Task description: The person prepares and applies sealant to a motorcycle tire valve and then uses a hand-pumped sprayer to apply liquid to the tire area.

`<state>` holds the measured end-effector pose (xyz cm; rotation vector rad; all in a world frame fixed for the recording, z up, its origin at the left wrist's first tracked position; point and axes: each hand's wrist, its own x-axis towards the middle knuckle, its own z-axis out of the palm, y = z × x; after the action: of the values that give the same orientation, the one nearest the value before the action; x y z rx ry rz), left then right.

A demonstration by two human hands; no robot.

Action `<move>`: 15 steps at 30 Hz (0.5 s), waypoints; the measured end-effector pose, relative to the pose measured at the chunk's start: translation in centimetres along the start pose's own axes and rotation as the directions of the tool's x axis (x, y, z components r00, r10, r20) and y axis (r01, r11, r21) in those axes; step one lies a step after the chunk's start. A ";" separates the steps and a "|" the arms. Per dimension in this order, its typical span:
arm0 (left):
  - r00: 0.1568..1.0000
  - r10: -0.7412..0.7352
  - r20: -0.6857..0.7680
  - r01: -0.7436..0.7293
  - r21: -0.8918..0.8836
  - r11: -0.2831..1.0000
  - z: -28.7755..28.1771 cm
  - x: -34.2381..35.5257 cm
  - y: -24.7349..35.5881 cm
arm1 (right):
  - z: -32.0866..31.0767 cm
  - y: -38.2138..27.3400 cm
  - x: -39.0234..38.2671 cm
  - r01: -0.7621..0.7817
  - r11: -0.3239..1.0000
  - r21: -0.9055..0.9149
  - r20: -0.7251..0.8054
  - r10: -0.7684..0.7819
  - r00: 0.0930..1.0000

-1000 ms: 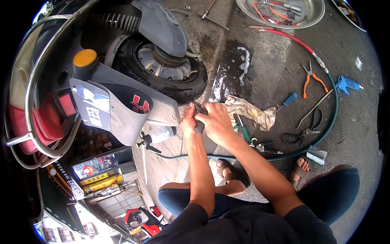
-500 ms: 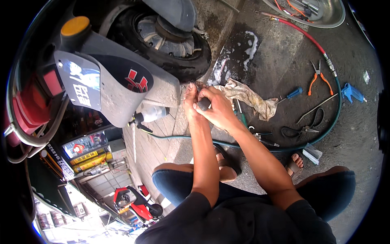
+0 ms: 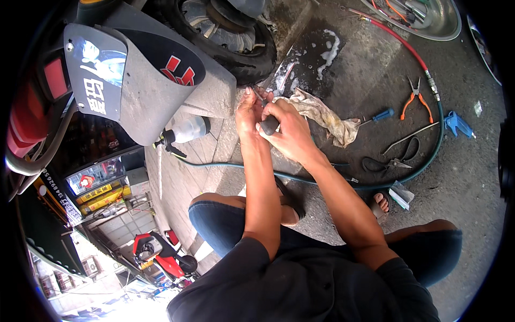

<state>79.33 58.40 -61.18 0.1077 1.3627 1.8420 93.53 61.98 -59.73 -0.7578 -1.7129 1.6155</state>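
My right hand [image 3: 289, 129] is wrapped round a dark, thick handle [image 3: 271, 124], its end turned toward me. My left hand [image 3: 248, 110] is curled beside it, pinching round a small part or the tool's tip, too hidden to make out. Both hands are just below a black tyre [image 3: 247, 67] on a scooter wheel, next to the grey body panel [image 3: 212, 99]. A stained rag [image 3: 335, 123] lies right beside my right hand, and a spray bottle [image 3: 188, 129] with clear body lies to the left of my hands.
Orange-handled pliers [image 3: 416, 107], a blue screwdriver [image 3: 382, 116], scissors [image 3: 397, 163], a blue blow gun [image 3: 458, 125] and a red-and-green hose [image 3: 399, 40] lie on the pavement at right. A metal basin [image 3: 445, 32] with tools is at upper right. A red scooter [image 3: 166, 255] stands at lower left.
The view has shifted, with the scooter higher in the picture. My hands have turned, so the dark handle now points toward me rather than lying along my fingers.
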 end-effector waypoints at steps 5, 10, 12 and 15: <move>1.000 0.022 0.012 -0.022 0.029 0.999 0.3 0.1 0.0 | -0.3 -0.1 -0.2 0.003 0.999 -0.040 0.020 -0.002 1.000; 0.998 0.033 0.060 -0.035 0.036 0.999 -0.3 0.1 0.3 | -0.1 -0.5 -0.5 0.003 0.999 -0.035 0.024 -0.002 1.000; 0.998 0.023 0.064 -0.022 -0.013 1.000 -0.5 0.2 0.3 | -0.1 -0.6 -0.7 -0.006 0.999 -0.037 0.029 0.007 1.000; 0.998 0.008 0.057 -0.005 -0.049 0.999 0.0 0.8 -0.2 | -0.6 -0.4 -0.9 -0.002 0.999 -0.050 -0.049 0.000 0.999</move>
<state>78.90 58.92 -61.64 0.1383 1.2787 1.8624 94.51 61.60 -59.33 -0.8159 -1.7232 1.5472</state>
